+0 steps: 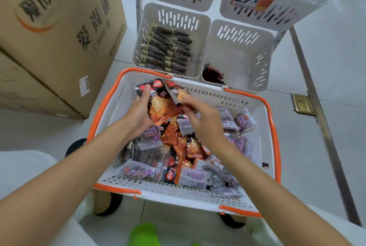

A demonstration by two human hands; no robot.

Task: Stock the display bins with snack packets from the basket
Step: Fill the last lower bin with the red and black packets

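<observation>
The light was bright and even, with only faint shadows. Motion blur smeared the right hand [206, 125]. Wide-angle distortion curved the cardboard box [59, 33] and the upper bins [307, 8], soft at the edges.

Floor [309, 166]: pale grey tiles with thin dark joints.

Standing on it:
- Large cardboard box [59, 27], far left, printed with dark characters and an orange ring.
- Second cardboard box [23, 91], just beside the first and lower in view, touching it.
- White rack post [138, 8], centre top. The lower display bins [237, 53] sit close to the floor; whether they touch it cannot be told.
- White basket [178, 192] with an orange rim, centre, just before the bins. Dark rounded parts show beneath its corners.
- Green shoe [143, 235], bottom edge.

Set into it:
- Metal strip [337, 166], running diagonally at right.
- Brass plate [303, 105], touching the strip.
</observation>
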